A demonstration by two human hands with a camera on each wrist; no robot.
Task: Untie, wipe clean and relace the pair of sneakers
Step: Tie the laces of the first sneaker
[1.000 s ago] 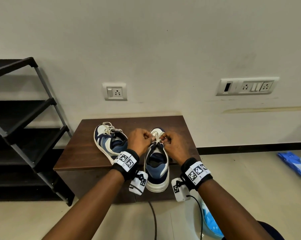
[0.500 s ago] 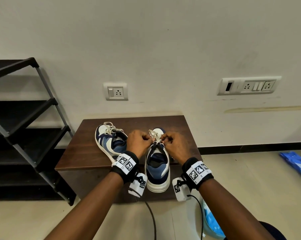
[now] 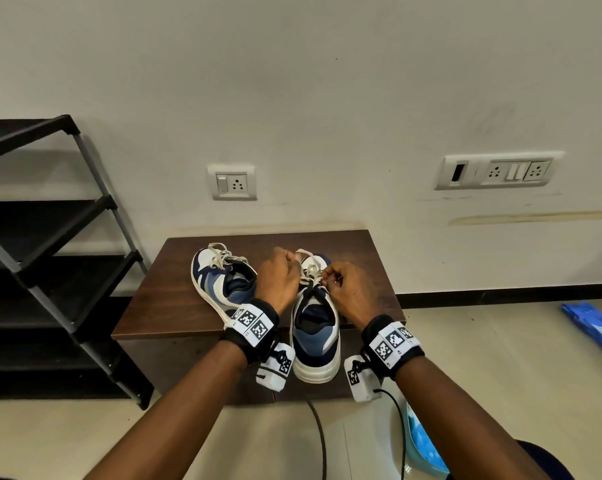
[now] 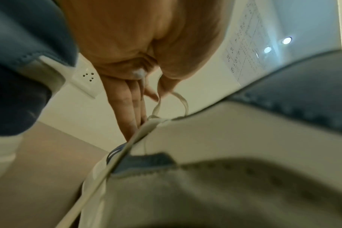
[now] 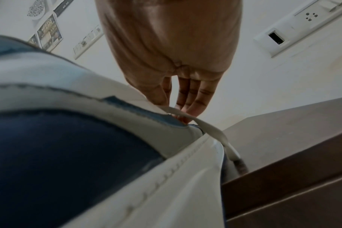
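Two blue-and-white sneakers stand on a small dark wooden table (image 3: 175, 306). The near sneaker (image 3: 316, 337) points away from me, heel over the table's front edge. My left hand (image 3: 281, 276) pinches a loop of its cream lace (image 4: 172, 101) above the tongue. My right hand (image 3: 344, 289) pinches the other part of the lace (image 5: 187, 115) on the shoe's right side; a free lace end hangs down there. The second sneaker (image 3: 220, 282) sits to the left, laced and tied.
A black tiered rack (image 3: 50, 258) stands left of the table. Wall sockets (image 3: 233, 181) are above the table. A blue packet (image 3: 590, 323) lies on the floor at right, and a light-blue object (image 3: 422, 445) sits by my right forearm. Cables hang from both wrist cameras.
My left hand has risen and moved forward over the lace, drawing a loop up. My right hand has stayed at the lace on the right side.
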